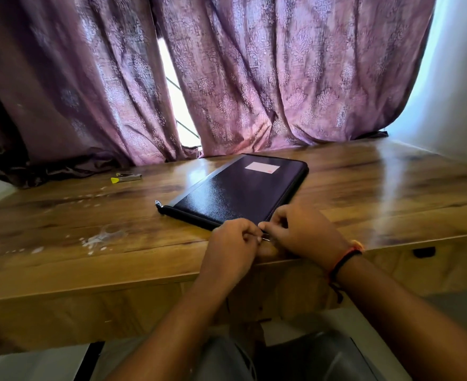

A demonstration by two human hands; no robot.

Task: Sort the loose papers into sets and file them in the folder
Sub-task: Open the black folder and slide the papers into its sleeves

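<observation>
Head view, one frame.

- Folder [243,188]: black, closed, flat on the bench [89,215], lying askew with its long axis toward 1 o'clock. Pale label [262,167] near its far end. A small metal tab [158,202] sticks out at its corner toward 9 o'clock.
- Left hand [232,240]: at the folder's near corner, by the bench's front edge. Grip is closed, with the fingers curled and pinching a small metal piece [265,238]. The piece is too small to identify.
- Right hand [301,229]: just beside the left, fingertips meeting it. Grip is likewise clamped on the same piece. Cord wristband [346,257] on the wrist.
- Yellow-tipped tool [126,177]: at 10 o'clock from the folder, well apart, near the curtain [281,78].
</observation>
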